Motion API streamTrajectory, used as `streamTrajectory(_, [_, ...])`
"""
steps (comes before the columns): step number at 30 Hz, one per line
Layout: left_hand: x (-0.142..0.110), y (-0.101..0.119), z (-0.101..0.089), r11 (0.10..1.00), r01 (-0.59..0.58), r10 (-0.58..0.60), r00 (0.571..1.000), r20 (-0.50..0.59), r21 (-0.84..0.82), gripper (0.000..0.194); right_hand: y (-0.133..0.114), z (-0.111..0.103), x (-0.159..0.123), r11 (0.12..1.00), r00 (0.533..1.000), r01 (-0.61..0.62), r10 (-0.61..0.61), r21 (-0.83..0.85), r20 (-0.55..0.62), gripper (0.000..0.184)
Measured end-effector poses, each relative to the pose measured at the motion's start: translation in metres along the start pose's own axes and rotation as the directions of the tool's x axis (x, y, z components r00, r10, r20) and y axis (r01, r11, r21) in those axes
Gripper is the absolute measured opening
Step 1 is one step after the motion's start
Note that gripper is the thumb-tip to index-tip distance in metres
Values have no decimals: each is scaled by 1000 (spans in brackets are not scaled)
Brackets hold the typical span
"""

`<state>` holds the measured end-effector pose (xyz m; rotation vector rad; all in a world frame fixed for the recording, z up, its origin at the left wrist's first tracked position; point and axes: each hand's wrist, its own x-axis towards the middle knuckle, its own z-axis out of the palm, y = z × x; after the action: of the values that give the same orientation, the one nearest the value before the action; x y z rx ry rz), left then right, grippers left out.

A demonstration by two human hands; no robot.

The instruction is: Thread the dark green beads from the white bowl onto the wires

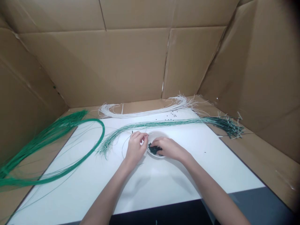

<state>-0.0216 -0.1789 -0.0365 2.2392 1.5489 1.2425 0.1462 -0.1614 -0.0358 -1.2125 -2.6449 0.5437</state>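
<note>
My left hand is closed in a pinch on a thin cord, whose pale tip points right over the bowl's edge. A fine green loop of it curves out to the left of my wrist. Just right of that hand stands a white bowl with many small dark green beads in it. My right hand reaches into the bowl from the right. Its fingers curve down onto the beads, with the thumb apart from them; any bead between the fingertips is too small to make out.
Behind the bowl, a long bundle of green cords lies across the white board. White cords lie farther back, near scattered dark beads. A thick green coil is at left. Cardboard walls enclose the board.
</note>
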Motion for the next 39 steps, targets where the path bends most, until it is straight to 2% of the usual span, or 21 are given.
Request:
streamTrajectory(12, [-1,0,-1,1000,6,-6,1000,10,11,15,-1,4,3,994,997,-72,70,76,24,18])
streamTrajectory(16, [0,-1,-1,1000,1,-1,1000,6,14,15,-3,-1,4,992,996,-65,71,105,-55,16])
streamTrajectory(20, [1,0,-2,1000,-16,16,999,-30,0,15,-5,-10,3,961,979,-64,113,268,-170,18])
streamTrajectory(24, [1,2,-5,999,-40,39,997,-60,-17,15,-1,-14,2,829,942,-12,197,560,-271,13])
streamTrajectory(27, [1,5,-7,998,-61,59,995,-78,-31,15,2,-15,3,645,904,47,297,762,-308,13])
streamTrajectory(31, [1,7,-6,995,-93,89,991,-97,-43,14,2,-18,5,408,874,84,408,909,-264,20])
streamTrajectory(35, [1,7,-6,993,-110,106,990,-88,-46,13,2,-20,4,311,904,59,386,949,-182,22])
streamTrajectory(39, [1,7,-5,993,-105,102,993,-67,-51,13,3,-20,4,274,916,40,374,961,-144,24])
